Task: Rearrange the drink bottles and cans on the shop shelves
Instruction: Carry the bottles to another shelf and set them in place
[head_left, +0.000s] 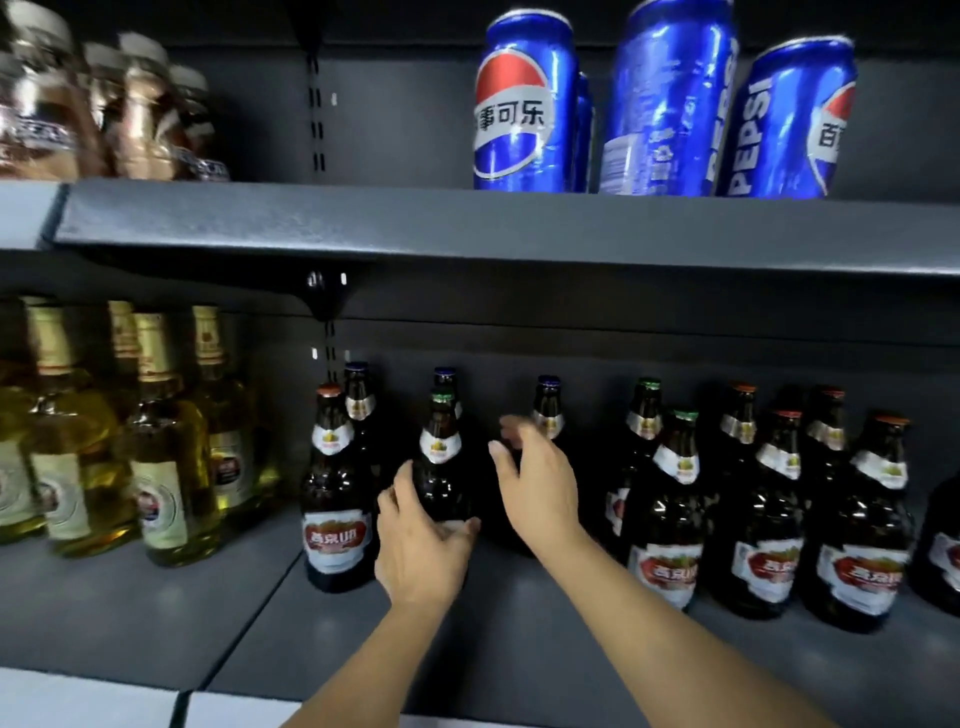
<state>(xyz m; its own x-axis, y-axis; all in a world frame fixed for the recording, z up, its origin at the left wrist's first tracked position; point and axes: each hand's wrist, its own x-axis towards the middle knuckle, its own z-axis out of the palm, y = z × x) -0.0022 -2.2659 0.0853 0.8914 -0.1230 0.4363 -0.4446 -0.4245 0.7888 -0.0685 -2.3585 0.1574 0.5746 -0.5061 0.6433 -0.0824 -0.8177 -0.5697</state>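
While the left hand (421, 545) grips a green-capped beer bottle (441, 467), the right hand (540, 467), fingers spread, reaches back; shifting that bottle seems next.

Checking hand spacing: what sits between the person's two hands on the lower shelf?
In the head view, only the dark brown glass bottle that the left hand grips; the right hand hovers open beside it.

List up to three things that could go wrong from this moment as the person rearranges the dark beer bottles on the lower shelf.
1. The left hand grips the green-capped bottle low on its body; that grip may let the tall bottle tip.
2. The red-capped bottle stands very near that hand and could be knocked over.
3. The right hand reaches, fingers open, toward the blue-capped bottle at the back and could nudge neighbouring bottles.
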